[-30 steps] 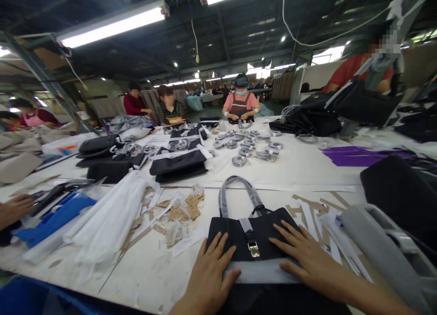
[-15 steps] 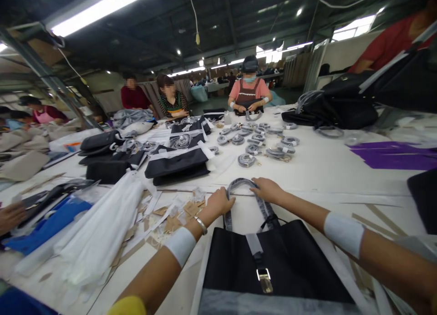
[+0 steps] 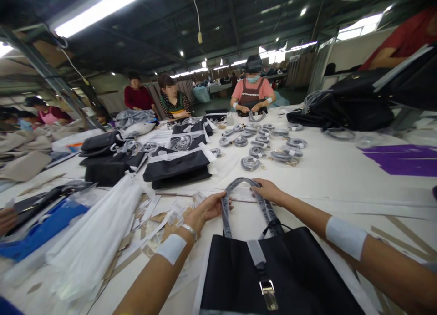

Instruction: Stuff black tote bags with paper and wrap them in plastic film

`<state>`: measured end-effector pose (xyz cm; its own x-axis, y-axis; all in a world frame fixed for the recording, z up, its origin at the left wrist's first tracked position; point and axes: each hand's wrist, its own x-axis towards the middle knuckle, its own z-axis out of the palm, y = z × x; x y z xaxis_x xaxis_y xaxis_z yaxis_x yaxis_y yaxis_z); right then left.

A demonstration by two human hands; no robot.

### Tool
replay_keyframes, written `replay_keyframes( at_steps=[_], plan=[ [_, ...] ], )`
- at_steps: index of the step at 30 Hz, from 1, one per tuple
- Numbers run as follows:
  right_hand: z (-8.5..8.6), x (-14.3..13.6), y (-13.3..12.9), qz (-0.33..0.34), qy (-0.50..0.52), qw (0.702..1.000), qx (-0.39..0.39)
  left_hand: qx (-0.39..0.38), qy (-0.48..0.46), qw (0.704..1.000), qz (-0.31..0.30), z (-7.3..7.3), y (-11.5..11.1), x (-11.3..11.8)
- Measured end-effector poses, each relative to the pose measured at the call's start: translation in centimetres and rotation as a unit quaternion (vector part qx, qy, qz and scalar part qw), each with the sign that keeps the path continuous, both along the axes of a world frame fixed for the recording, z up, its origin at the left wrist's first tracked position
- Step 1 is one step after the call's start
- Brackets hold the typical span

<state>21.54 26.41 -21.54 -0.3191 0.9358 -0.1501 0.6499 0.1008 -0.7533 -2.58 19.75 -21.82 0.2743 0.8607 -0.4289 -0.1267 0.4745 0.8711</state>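
A black handbag [image 3: 287, 260] lies before me on the table, its gold-coloured buckle [image 3: 269, 294] facing up. A grey strip [image 3: 256, 251] covers part of the strap above the buckle. The bag's arched handle [image 3: 235, 183], wrapped in clear plastic, extends away from me. On the handle's left side, my left hand [image 3: 212, 207] grips it between thumb and fingers, palm turned partly up. My right hand [image 3: 268, 190] pinches the handle near the top right of the arch. A thin black cord [image 3: 273, 224] is tied round the handle's right base.
Several coiled, plastic-wrapped straps [image 3: 250, 163] lie ahead. Stacked black bags [image 3: 177, 167] are ahead to the left. White sheeting [image 3: 99, 233] and paper scraps [image 3: 160, 219] lie at my left, purple sheets [image 3: 406, 159] at right. A co-worker [image 3: 252, 89] handles a dark bag across the table.
My left hand has turned, showing more of its palm, while staying at the handle's left side. My right hand keeps its hold. The bag's lower grey covering has mostly dropped out of view.
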Motion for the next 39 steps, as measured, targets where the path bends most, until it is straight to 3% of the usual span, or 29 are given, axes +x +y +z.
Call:
replay_keyframes(
  at_steps=[4, 8, 13, 17, 21, 26, 31, 35, 39],
  plan=[
    [0.3, -0.2, -0.4, -0.027, 0.084, 0.996, -0.01, 0.009, -0.052, 0.999, 0.0, 0.5, 1.3, 0.2],
    [1.0, -0.3, 0.3, -0.013, 0.121, 0.992, 0.024, 0.048, -0.038, 0.998, -0.016, 1.8, 3.4, 0.7],
    [1.5, -0.3, 0.7, 0.023, 0.105, 0.991, 0.078, 0.11, 0.072, 0.991, -0.033, 3.4, 5.7, 1.2],
    [1.7, -0.6, 0.6, 0.042, 0.068, 0.989, 0.121, 0.159, 0.188, 0.963, -0.109, 5.1, 7.5, 1.6],
    [2.1, -0.3, 2.0, 0.063, 0.031, 0.993, 0.097, 0.193, 0.273, 0.926, -0.177, 6.4, 9.3, 1.6],
    [2.1, 0.4, 7.2, 0.031, -0.058, 0.99, 0.125, 0.221, 0.315, 0.897, -0.219, 6.0, 9.9, 1.2],
    [0.7, -1.0, 11.6, 0.032, -0.194, 0.968, 0.158, 0.246, 0.34, 0.879, -0.227, 5.2, 9.6, 1.1],
    [-0.1, -2.0, 12.0, 0.044, -0.26, 0.951, 0.16, 0.264, 0.374, 0.87, -0.183, 5.1, 9.6, 1.4],
    [2.0, -0.7, 10.1, 0.025, -0.27, 0.94, 0.206, 0.258, 0.387, 0.871, -0.159, 5.7, 8.9, 1.6]
  ],
)
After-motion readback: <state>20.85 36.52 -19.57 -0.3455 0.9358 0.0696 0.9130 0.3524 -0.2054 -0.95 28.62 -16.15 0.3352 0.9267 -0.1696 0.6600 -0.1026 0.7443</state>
